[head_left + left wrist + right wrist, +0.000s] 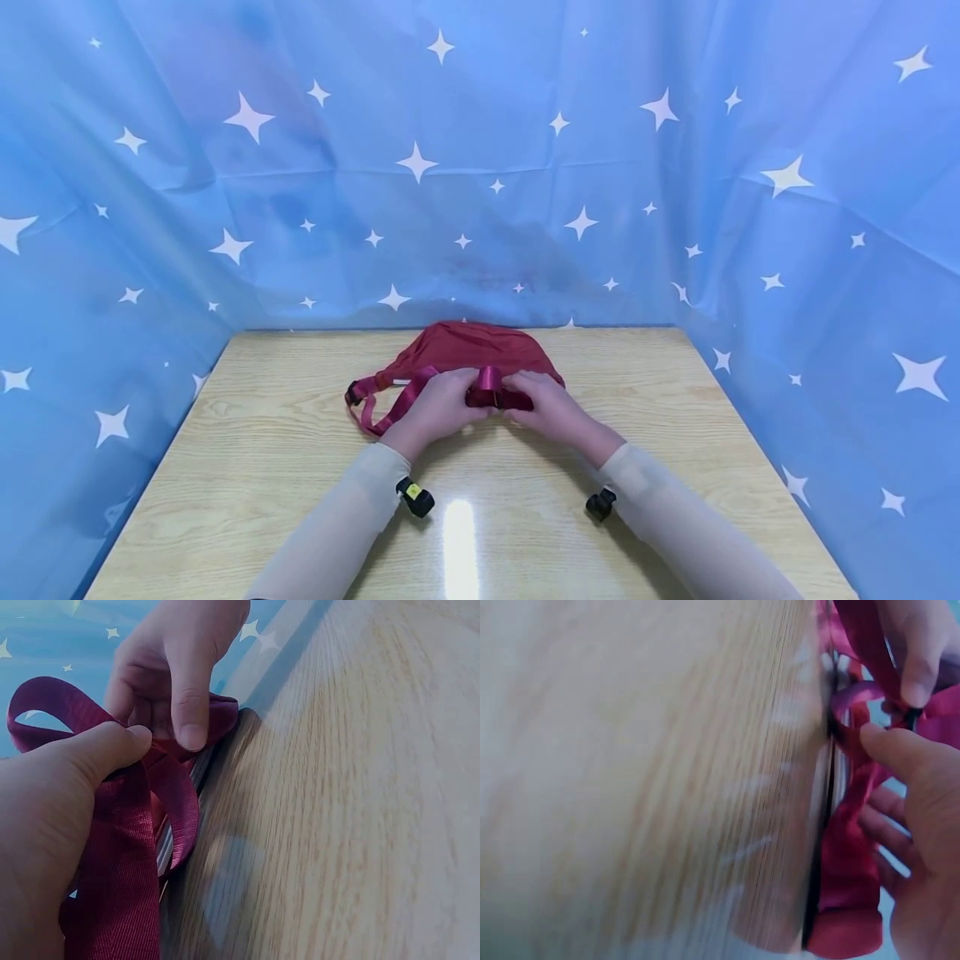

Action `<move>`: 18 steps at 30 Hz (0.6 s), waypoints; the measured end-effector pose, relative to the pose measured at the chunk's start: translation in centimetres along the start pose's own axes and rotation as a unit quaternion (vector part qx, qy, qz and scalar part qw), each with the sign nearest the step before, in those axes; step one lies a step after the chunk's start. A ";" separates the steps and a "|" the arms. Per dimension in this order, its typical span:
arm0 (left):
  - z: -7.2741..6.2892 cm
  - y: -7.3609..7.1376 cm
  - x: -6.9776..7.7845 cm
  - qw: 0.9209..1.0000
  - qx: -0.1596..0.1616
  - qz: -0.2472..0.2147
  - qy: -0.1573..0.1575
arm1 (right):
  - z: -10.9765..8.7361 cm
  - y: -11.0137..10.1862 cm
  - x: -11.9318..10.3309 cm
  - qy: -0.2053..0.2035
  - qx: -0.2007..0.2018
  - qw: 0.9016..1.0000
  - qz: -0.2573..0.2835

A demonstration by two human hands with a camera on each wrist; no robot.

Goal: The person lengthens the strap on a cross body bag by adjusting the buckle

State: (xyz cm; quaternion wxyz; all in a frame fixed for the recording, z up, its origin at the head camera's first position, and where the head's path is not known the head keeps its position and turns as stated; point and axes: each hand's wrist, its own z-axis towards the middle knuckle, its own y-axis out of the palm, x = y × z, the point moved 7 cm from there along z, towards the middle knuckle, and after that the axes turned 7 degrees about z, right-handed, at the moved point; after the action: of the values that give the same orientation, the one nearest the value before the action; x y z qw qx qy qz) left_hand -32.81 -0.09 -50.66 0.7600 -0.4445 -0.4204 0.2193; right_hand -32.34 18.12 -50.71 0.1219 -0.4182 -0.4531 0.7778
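A dark red waist bag (480, 346) lies on the table near its back edge. Its wide webbing strap (116, 885) is looped up in front of it, and both hands meet there. My left hand (438, 407) pinches the strap between thumb and fingers, with one loop rising above the thumb in the left wrist view. Close beside it, my right hand (551, 408) pinches another part of the strap, thumb pointing down. A small dark piece (913, 716) shows between the fingertips in the right wrist view. Part of the strap is hidden behind the fingers.
A black buckle (354, 393) sits at the bag's left end, beside a strap loop on the table. The wood-grain table (300, 500) reaches a blue star-printed curtain (480, 208) at the back and sides. Both wrists wear small black cameras.
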 end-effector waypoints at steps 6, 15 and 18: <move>0.0 0.1 -0.2 1.000 -0.007 -0.001 -0.007 | -0.2 -0.6 0.1 -0.004 0.019 1.000 0.010; 0.0 -0.2 0.0 1.000 -0.009 0.001 0.006 | -1.0 -1.3 0.5 -0.023 0.025 0.998 -0.057; -0.1 -0.2 -0.2 1.000 -0.017 -0.012 -0.001 | -1.5 -1.7 0.8 -0.020 0.028 0.994 -0.101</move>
State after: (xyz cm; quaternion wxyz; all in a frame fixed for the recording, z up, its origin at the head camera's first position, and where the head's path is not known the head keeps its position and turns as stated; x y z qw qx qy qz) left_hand -32.84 -0.41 -50.59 0.7546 -0.4516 -0.4304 0.2035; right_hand -32.05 20.41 -50.10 0.2025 -0.3512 -0.4734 0.7820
